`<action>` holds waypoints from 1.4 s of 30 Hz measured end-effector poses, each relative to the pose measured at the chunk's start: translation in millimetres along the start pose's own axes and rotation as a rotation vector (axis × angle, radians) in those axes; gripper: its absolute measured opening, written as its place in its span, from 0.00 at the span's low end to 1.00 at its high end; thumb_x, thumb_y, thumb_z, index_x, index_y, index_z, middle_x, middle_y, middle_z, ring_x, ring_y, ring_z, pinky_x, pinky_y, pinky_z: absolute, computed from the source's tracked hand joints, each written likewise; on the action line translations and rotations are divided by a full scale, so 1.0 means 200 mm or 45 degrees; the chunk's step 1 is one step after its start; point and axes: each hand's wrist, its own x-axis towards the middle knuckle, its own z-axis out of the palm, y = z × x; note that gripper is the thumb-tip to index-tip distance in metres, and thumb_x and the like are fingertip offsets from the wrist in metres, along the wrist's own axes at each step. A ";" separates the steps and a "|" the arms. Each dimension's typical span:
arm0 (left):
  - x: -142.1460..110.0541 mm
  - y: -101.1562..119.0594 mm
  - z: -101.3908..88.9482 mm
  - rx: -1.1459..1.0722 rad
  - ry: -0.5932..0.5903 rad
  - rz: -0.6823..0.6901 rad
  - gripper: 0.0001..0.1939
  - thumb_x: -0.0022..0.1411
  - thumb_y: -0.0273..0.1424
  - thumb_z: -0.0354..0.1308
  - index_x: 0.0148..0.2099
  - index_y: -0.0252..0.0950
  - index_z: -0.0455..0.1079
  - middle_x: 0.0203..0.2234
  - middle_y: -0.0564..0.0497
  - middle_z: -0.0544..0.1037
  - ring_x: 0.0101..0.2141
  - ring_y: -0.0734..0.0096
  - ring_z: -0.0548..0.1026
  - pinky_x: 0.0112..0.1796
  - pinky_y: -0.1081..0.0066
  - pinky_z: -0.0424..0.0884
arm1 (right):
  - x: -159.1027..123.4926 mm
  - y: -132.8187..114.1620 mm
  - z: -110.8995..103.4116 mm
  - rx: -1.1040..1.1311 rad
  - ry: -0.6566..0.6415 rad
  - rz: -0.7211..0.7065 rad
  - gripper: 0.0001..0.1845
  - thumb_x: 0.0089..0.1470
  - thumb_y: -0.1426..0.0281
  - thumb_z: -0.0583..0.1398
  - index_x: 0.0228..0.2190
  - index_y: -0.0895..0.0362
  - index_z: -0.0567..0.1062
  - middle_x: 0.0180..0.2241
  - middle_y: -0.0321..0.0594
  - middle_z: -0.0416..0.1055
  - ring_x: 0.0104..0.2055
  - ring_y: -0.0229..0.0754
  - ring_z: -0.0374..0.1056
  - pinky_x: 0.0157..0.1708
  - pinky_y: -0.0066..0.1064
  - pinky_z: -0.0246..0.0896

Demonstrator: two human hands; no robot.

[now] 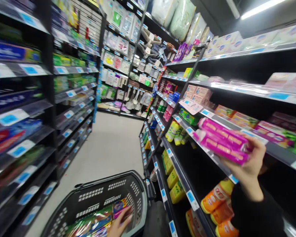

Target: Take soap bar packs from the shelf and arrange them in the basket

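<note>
My right hand (249,163) is raised at the right-hand shelving and is closed around a long magenta pack (222,140) with orange panels, held level with a shelf edge. My left hand (119,223) is low in the picture, inside a black plastic shopping basket (96,194). Its fingers rest on colourful packets (98,222) lying in the basket, and they look curled onto one of them. The picture is smeared by motion, so finer detail of that grip is unclear.
Dark shelving (177,164) lines both sides of a narrow aisle with a pale floor (108,148). Orange and yellow bottles (217,197) stand on lower right shelves. Boxes and packets fill the left shelves (27,108). More racks close off the far end.
</note>
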 end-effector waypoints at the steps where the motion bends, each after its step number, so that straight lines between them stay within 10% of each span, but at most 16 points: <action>1: -0.01 0.14 0.08 -0.272 -0.088 0.027 0.34 0.39 0.64 0.59 0.45 0.53 0.74 0.48 0.56 0.77 0.57 0.46 0.67 0.56 0.49 0.62 | -0.09 -0.06 0.07 0.203 -0.069 0.041 0.40 0.40 0.57 0.70 0.53 0.45 0.61 0.50 0.48 0.66 0.54 0.61 0.65 0.52 0.58 0.61; 5: -0.14 0.73 0.22 -0.896 -0.286 0.468 0.46 0.46 0.63 0.58 0.61 0.43 0.61 0.59 0.42 0.66 0.59 0.47 0.64 0.55 0.54 0.63 | -0.41 -0.25 0.32 0.820 -0.456 0.112 0.38 0.41 0.59 0.71 0.51 0.44 0.62 0.49 0.46 0.67 0.55 0.60 0.65 0.50 0.58 0.63; 8: -0.26 0.94 0.13 -0.840 -0.385 0.436 0.50 0.45 0.63 0.59 0.62 0.36 0.57 0.50 0.39 0.72 0.51 0.48 0.71 0.49 0.57 0.67 | -0.62 -0.33 0.47 1.076 -0.674 0.202 0.39 0.43 0.61 0.70 0.54 0.46 0.60 0.51 0.48 0.66 0.56 0.58 0.63 0.52 0.56 0.63; 18: -0.60 0.68 0.04 -0.572 0.083 -0.046 0.35 0.39 0.33 0.72 0.48 0.36 0.59 0.40 0.50 0.71 0.44 0.61 0.70 0.45 0.66 0.64 | -1.10 -0.44 0.69 1.220 -1.038 0.575 0.44 0.39 0.62 0.71 0.55 0.49 0.58 0.53 0.48 0.63 0.54 0.54 0.65 0.53 0.49 0.63; 27: -0.64 0.56 0.10 -0.804 0.136 -0.191 0.33 0.47 0.40 0.67 0.52 0.37 0.58 0.43 0.45 0.76 0.33 0.62 0.77 0.32 0.65 0.74 | -1.09 -0.46 0.65 1.255 -1.264 0.802 0.47 0.38 0.59 0.71 0.57 0.50 0.58 0.55 0.48 0.63 0.54 0.52 0.65 0.53 0.45 0.64; 32: -0.57 0.49 0.11 -0.871 -0.144 -0.323 0.43 0.55 0.59 0.55 0.61 0.31 0.59 0.46 0.36 0.76 0.47 0.49 0.75 0.44 0.54 0.73 | -1.09 -0.41 0.70 1.179 -1.545 1.259 0.44 0.37 0.52 0.69 0.53 0.51 0.63 0.49 0.45 0.70 0.47 0.51 0.71 0.45 0.43 0.69; 42: -0.46 0.42 0.13 -0.641 0.299 -0.452 0.30 0.60 0.46 0.58 0.57 0.31 0.65 0.39 0.41 0.78 0.29 0.67 0.76 0.32 0.66 0.76 | -1.19 -0.42 0.84 1.295 -1.530 2.113 0.36 0.28 0.46 0.69 0.34 0.55 0.66 0.27 0.36 0.74 0.31 0.46 0.73 0.32 0.33 0.66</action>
